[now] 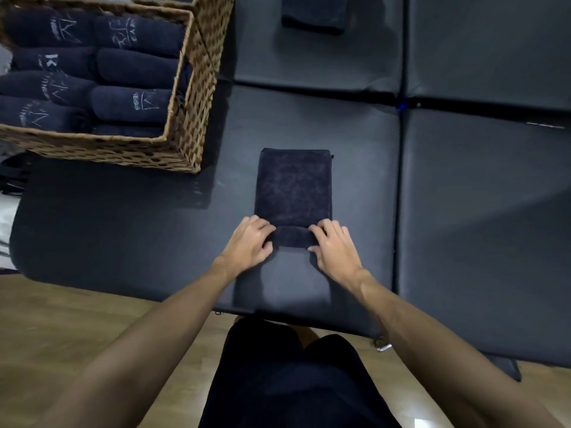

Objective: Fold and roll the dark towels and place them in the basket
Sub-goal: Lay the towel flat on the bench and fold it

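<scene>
Surface: dark padded table [340, 125]
Towel [293, 186]: centre, near end rolled
Left hand [250, 242], right hand [335, 247]: both grasping roll
Basket [188, 125]: upper left

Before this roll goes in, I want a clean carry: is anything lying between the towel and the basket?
Nothing visible: only bare dark mat lies between the towel and the wicker basket, up to the left.

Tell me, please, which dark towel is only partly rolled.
The towel under both hands, lying mostly flat on the padded table; those in the basket are fully rolled.
</scene>
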